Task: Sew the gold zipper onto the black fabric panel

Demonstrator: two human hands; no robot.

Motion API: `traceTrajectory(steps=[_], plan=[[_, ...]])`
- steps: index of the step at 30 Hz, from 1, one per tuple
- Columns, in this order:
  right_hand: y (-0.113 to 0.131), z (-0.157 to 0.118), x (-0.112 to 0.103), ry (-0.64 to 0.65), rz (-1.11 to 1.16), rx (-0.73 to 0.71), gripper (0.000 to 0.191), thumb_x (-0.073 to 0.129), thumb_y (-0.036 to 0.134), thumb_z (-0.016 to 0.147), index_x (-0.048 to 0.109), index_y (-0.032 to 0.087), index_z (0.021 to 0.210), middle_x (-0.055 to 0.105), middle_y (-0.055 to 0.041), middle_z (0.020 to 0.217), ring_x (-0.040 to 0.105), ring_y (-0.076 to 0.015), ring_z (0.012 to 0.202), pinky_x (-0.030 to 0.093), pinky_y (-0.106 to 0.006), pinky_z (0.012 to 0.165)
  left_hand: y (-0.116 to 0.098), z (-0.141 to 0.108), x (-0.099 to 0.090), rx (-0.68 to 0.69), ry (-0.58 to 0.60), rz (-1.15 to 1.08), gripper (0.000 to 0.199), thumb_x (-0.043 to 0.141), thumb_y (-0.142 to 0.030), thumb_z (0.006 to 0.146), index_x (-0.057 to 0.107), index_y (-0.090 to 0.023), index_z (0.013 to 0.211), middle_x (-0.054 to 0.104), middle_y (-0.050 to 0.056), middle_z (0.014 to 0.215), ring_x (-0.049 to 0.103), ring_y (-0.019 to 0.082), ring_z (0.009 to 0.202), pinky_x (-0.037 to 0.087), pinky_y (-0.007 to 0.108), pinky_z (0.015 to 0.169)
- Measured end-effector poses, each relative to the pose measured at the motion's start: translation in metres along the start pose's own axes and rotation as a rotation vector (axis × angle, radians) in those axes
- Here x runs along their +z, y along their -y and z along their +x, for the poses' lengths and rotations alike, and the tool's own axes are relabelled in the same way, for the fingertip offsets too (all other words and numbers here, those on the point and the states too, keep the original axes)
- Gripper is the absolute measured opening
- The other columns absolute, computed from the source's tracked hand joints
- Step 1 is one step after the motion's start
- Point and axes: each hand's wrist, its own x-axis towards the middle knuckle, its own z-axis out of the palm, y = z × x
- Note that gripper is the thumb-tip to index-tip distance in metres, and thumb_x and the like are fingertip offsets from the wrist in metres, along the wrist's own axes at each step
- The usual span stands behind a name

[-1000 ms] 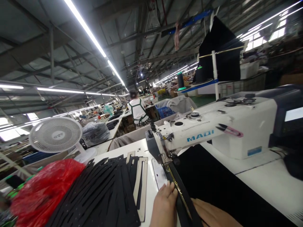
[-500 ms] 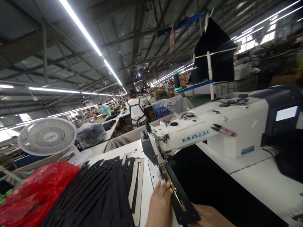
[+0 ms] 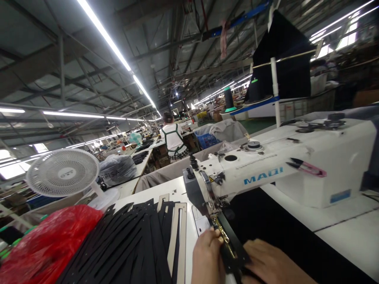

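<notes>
The left hand [image 3: 207,260] pinches the black strap [image 3: 232,252] at bottom centre, just below the MAQI sewing machine [image 3: 254,173]; the right hand [image 3: 272,262] lies across it, grip unclear

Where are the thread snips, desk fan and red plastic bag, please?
Thread snips [image 3: 310,169], head view, on the pink handle.
Desk fan [image 3: 62,172], head view, on the grille centre.
Red plastic bag [image 3: 50,246], head view, on its middle.

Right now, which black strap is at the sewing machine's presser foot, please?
The gold-trimmed strap in the left hand and right hand; the stacked strips lie apart.
</notes>
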Motion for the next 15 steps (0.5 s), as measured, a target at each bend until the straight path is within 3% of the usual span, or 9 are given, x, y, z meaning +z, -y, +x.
traceTrajectory(steps=[3, 5, 7, 9, 11, 13, 15], plan=[[-0.011, 0.023, 0.000, -0.026, -0.131, 0.109, 0.019, 0.047, 0.013, 0.080, 0.057, 0.016, 0.096, 0.061, -0.0096, 0.094, 0.057, -0.0258, 0.086, 0.046, -0.041, 0.077, -0.011, -0.001, -0.005, -0.308, -0.016, 0.015, 0.008, 0.050, -0.024, 0.082, 0.055, -0.018, 0.086, 0.059, 0.007, 0.087, 0.059, 0.021, 0.076, 0.049, 0.033, 0.065], [-0.017, 0.043, 0.003, 0.094, -0.099, 0.147, 0.016, 0.047, 0.010, 0.077, 0.057, 0.014, 0.088, 0.060, -0.0107, 0.092, 0.056, -0.0260, 0.084, 0.045, -0.039, 0.072, -0.016, -0.003, -0.008, -0.517, 0.001, 0.041, 0.024, 0.050, -0.037, 0.085, 0.048, -0.019, 0.069, 0.055, 0.003, 0.068, 0.055, 0.019, 0.062, 0.043, 0.030, 0.056], [-0.021, 0.059, 0.005, 0.184, -0.044, 0.135, 0.014, 0.046, 0.009, 0.077, 0.056, 0.015, 0.084, 0.061, -0.0097, 0.091, 0.056, -0.0242, 0.083, 0.044, -0.035, 0.070, -0.021, -0.007, -0.012, -0.601, 0.044, 0.010, 0.035, 0.046, -0.042, 0.087, 0.043, -0.020, 0.060, 0.051, 0.001, 0.058, 0.052, 0.018, 0.056, 0.039, 0.028, 0.052], [-0.022, 0.067, 0.007, 0.181, -0.021, 0.127, 0.010, 0.047, 0.012, 0.078, 0.055, 0.015, 0.083, 0.062, -0.0087, 0.089, 0.057, -0.0227, 0.081, 0.043, -0.032, 0.069, -0.024, -0.012, -0.015, -0.502, 0.058, -0.067, 0.029, 0.043, -0.036, 0.087, 0.051, -0.020, 0.065, 0.058, 0.004, 0.067, 0.056, 0.020, 0.064, 0.042, 0.029, 0.056], [-0.022, 0.069, 0.008, 0.157, -0.015, 0.165, 0.006, 0.049, 0.016, 0.079, 0.055, 0.015, 0.080, 0.062, -0.0076, 0.085, 0.058, -0.0216, 0.076, 0.042, -0.030, 0.065, -0.026, -0.014, -0.017, -0.290, 0.038, -0.130, 0.019, 0.044, -0.026, 0.083, 0.060, -0.017, 0.088, 0.063, 0.011, 0.094, 0.060, 0.024, 0.086, 0.047, 0.034, 0.070], [-0.023, 0.067, 0.010, 0.142, -0.004, 0.207, 0.007, 0.048, 0.016, 0.080, 0.054, 0.016, 0.078, 0.062, -0.0064, 0.081, 0.058, -0.0201, 0.071, 0.041, -0.028, 0.061, -0.028, -0.015, -0.016, -0.068, 0.034, -0.147, 0.036, 0.044, -0.017, 0.077, 0.058, -0.019, 0.110, 0.058, 0.011, 0.116, 0.055, 0.026, 0.105, 0.045, 0.040, 0.087], [-0.026, 0.064, 0.013, 0.134, 0.010, 0.242, 0.009, 0.047, 0.013, 0.079, 0.054, 0.016, 0.076, 0.063, -0.0059, 0.078, 0.058, -0.0192, 0.068, 0.039, -0.027, 0.059, -0.029, -0.014, -0.014, 0.072, 0.031, -0.146, 0.044, 0.044, -0.012, 0.075, 0.056, -0.024, 0.116, 0.059, 0.007, 0.119, 0.054, 0.025, 0.110, 0.039, 0.046, 0.097]])
